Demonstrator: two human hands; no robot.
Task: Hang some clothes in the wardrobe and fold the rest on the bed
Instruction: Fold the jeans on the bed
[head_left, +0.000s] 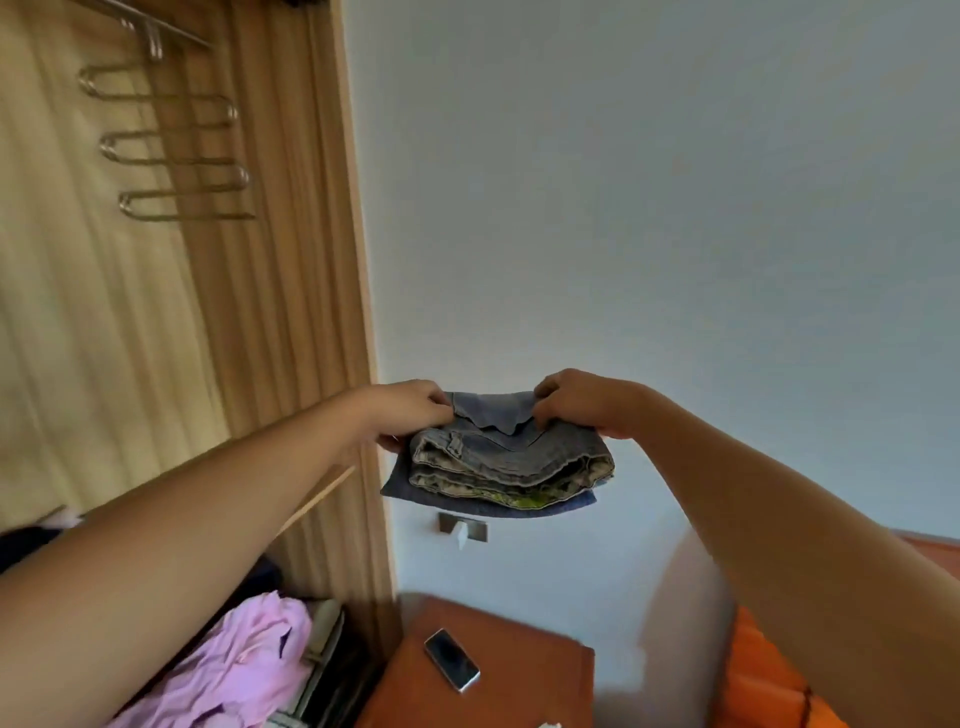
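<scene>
Both hands are up at chest height, holding a folded stack of denim (501, 460) in the air in front of the pale wall. Left hand (410, 410) pinches the top layer at its 10 o'clock corner, and right hand (582, 402) pinches at 2 o'clock. The fingers of both hands are closed on the cloth, not spread. The bundle looks like jeans or denim shorts folded several times, with a patterned lining showing at the near edge.

The open wardrobe (291, 270) is at 9 o'clock from the bundle. A multi-tier metal trouser hanger (171, 145) hangs from the rail at 10–11 o'clock, with no garment on its bars as far as I can see.

At 7 o'clock, low down, a pink garment (244, 670) lies loose, not folded or hung, with something dark behind it. A wooden bench (509, 691) at 6 o'clock carries a phone (451, 660). Orange bedding (763, 680) is at 5 o'clock.

Progress, as I judge it: early to mid. One denim item is folded but not yet put down. The trouser hanger is unused and the pink piece is untouched. I can't tell whether this bundle goes to the wardrobe or the bed. Most of the bed is out of view, so the folded count is unknown.
</scene>
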